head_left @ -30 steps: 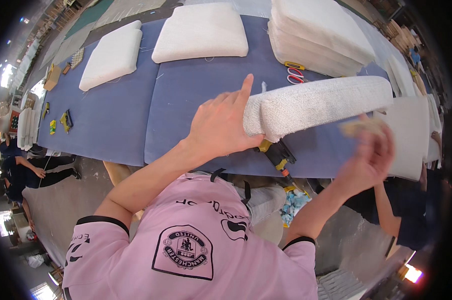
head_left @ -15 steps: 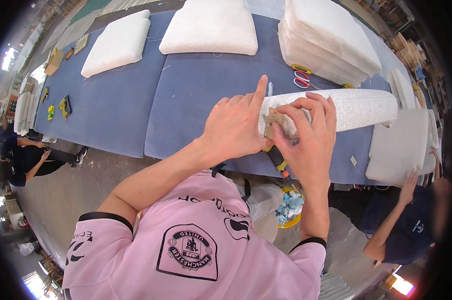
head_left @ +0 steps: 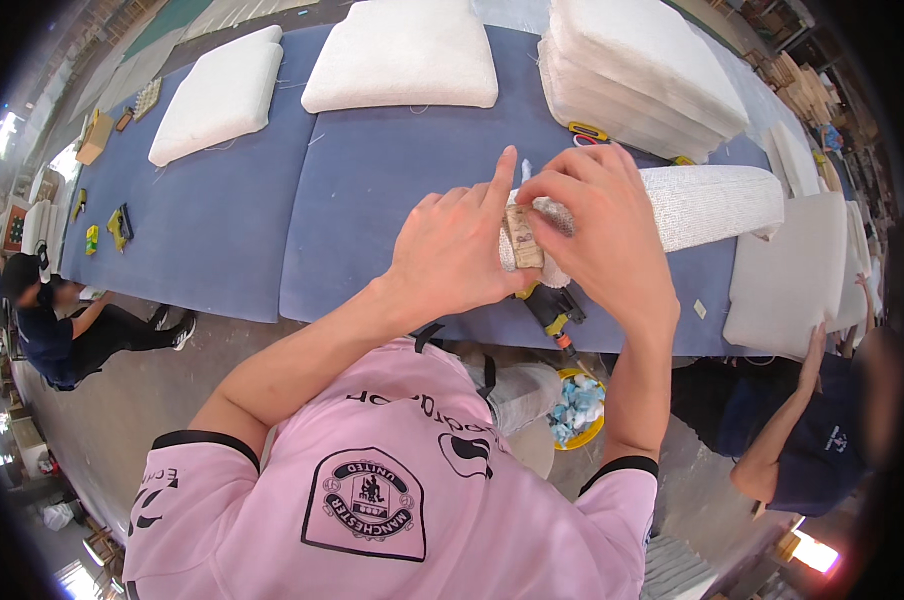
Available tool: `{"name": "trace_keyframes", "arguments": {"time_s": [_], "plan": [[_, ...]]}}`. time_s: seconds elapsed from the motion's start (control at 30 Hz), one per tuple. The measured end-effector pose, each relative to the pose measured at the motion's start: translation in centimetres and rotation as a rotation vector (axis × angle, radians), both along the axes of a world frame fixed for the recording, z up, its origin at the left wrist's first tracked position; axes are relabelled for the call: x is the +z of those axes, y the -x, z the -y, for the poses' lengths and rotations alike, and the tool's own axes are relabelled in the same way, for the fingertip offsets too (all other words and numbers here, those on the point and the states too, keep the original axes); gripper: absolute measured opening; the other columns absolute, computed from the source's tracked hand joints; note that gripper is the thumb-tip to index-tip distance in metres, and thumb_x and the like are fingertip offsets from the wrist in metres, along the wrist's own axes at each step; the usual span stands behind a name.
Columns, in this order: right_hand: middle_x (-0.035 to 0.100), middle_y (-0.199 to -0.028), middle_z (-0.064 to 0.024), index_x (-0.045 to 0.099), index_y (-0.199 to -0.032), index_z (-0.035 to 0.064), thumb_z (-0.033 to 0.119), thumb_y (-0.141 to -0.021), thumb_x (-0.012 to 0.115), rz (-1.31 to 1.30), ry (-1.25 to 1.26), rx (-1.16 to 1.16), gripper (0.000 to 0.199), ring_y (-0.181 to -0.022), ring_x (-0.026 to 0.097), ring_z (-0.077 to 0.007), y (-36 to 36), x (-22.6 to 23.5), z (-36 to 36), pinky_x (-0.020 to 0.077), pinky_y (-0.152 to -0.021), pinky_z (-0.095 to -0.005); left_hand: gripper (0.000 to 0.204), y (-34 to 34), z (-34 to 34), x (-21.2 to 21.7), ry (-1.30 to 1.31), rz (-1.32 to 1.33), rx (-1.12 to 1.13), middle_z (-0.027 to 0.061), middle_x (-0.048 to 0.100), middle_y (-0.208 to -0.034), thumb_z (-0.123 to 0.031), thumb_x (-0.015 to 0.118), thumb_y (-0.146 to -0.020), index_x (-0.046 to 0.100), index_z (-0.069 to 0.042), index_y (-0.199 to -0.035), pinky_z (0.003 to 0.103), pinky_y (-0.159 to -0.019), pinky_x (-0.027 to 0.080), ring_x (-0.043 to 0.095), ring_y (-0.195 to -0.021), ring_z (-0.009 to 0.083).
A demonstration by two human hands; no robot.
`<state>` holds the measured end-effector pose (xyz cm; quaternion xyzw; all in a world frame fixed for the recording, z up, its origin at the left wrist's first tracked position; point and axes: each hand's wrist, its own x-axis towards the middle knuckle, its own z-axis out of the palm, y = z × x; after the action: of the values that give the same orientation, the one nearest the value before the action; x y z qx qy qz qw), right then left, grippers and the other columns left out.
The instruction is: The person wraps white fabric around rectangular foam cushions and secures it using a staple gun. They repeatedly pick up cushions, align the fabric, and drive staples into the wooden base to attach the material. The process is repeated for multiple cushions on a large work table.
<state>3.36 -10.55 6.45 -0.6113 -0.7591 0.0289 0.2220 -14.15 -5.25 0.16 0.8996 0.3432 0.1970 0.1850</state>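
Note:
A white fabric-covered cushion (head_left: 717, 205) lies lengthwise in front of me, with a small beige block (head_left: 524, 237) against its near left end. My left hand (head_left: 452, 245) holds that end, thumb low beside the block and index finger stretched upward; the other fingers are curled and partly hidden. My right hand (head_left: 612, 225) bends over the same end, fingers and thumb closed on a fold of the cover fabric (head_left: 552, 214) next to the block. Just below, at the table edge, lies a yellow and black staple gun (head_left: 550, 308), partly covered by my hands.
The blue table (head_left: 202, 215) holds two separate cushions (head_left: 402, 60) and a cushion stack (head_left: 637, 75) at the back. Scissors (head_left: 590, 133) lie by the stack. A yellow tub (head_left: 578, 410) of scraps stands below the edge. People are at right (head_left: 812, 430) and left (head_left: 52, 325).
My right hand has shifted from the block to the fabric beside it, its fingers higher and more bent over. The block's face shows more. The whole view has shifted slightly.

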Motion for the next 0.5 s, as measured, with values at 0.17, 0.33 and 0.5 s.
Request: {"name": "trace_keyframes", "arguments": {"time_s": [0.17, 0.33, 0.5], "plan": [[0.068, -0.102, -0.0059, 0.076, -0.1, 0.0104, 0.017, -0.082, 0.076, 0.02, 0.013, 0.041, 0.019, -0.114, 0.061, -0.0278, -0.2, -0.4, 0.1, 0.0364, -0.118, -0.053, 0.121, 0.1, 0.0, -0.3, 0.048, 0.064, -0.009, 0.0169, 0.071, -0.107, -0.044, 0.087, -0.07, 0.026, 0.011, -0.16, 0.044, -0.08, 0.056, 0.072, -0.093, 0.0333], [0.069, -0.104, -0.0052, 0.076, -0.099, 0.0107, 0.018, -0.082, 0.077, 0.078, 0.003, 0.038, 0.019, -0.115, 0.062, -0.0275, -0.3, -0.8, 0.4, 0.0361, -0.119, -0.0533, 0.126, 0.1, 0.0, -1.0, -0.11, 0.166, -0.013, 0.0165, 0.071, -0.106, -0.045, 0.087, -0.07, 0.019, 0.009, -0.163, 0.046, -0.09, 0.054, 0.069, -0.105, 0.0329], [0.068, -0.103, -0.004, 0.076, -0.098, 0.0114, 0.018, -0.082, 0.077, 0.065, -0.012, 0.027, 0.017, -0.11, 0.064, -0.026, 0.1, -1.2, 0.2, 0.0371, -0.118, -0.0527, 0.131, 0.3, 0.2, -0.8, -0.284, 0.062, 0.129, 0.0168, 0.071, -0.113, -0.047, 0.09, -0.069, 0.017, 0.004, -0.165, 0.049, -0.1, 0.051, 0.066, -0.115, 0.0336]]}}
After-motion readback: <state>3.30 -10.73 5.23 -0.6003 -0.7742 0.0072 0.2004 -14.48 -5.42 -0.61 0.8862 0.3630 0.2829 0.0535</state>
